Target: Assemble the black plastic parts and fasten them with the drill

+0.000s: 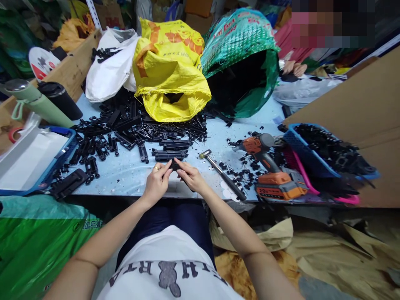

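Observation:
Close to the table's front edge, my left hand [157,182] and my right hand [191,176] meet around a small black plastic part [175,165]. Fingers of both hands are closed on it, and they hide most of its shape. A dark length shows under my right palm. Just beyond my fingertips lie several long black plastic pieces [170,155] side by side. To the right of my right hand rests a hammer [223,175] with a black handle, its head pointing away from me. A ring is on a left-hand finger.
An orange cordless drill [265,166] stands on the right among small black parts, near a blue basket [331,152]. Yellow [171,71], white [109,71] and green [240,62] sacks line the back. Bottles [43,102] and a blue tray [37,183] stand left. Another person's hands [293,68] show at far right.

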`<state>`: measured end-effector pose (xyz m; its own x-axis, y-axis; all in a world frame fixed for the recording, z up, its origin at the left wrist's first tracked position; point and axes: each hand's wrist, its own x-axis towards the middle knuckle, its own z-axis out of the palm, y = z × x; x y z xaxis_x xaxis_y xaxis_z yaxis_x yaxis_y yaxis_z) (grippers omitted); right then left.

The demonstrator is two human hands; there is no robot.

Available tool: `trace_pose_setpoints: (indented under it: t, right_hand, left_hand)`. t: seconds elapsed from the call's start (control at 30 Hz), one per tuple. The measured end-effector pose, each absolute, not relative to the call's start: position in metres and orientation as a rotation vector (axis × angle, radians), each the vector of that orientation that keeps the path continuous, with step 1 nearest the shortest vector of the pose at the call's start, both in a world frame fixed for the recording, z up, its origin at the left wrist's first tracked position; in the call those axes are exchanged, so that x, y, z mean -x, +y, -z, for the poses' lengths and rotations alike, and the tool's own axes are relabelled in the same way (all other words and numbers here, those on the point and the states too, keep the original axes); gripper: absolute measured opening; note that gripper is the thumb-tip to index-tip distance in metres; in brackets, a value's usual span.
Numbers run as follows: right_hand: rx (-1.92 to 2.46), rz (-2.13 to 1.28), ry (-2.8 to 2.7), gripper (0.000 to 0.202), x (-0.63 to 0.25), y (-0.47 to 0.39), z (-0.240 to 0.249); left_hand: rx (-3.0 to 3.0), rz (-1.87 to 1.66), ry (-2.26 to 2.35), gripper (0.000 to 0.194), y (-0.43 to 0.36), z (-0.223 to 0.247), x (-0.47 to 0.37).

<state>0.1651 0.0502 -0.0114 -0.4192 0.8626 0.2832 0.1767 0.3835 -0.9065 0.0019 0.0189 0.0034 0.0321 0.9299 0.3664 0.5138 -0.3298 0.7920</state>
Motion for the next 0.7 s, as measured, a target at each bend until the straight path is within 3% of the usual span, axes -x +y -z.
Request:
trace_pose_setpoints:
  t: [0.13,0.33,0.57,0.7]
  right_hand:
    - [0.925,-0.876,-1.74,0.048,-0.15,0.039,0.012]
    - [0.958,-0.788,-2.022,0.046,-0.162,0.056,0.016]
    - [1.732,-0.221,-1.817,0.043,-0.24,0.211,0.004]
    - [2.123,-0.127,-1.947,0.048,-0.249,0.287,-0.003]
  left_hand:
    - [-1.754,-1.568,1.46,0.035,0.019,-0.003,-0.018]
    - [-1.615,-1.381,1.529,0.04,0.017,0.025,-0.018]
    - [-2.158,-1.086,1.69,0.054,0.003,0.052,0.011]
    - [-2.425,-1.118,1.59,0.054,-0.001,0.06,0.022]
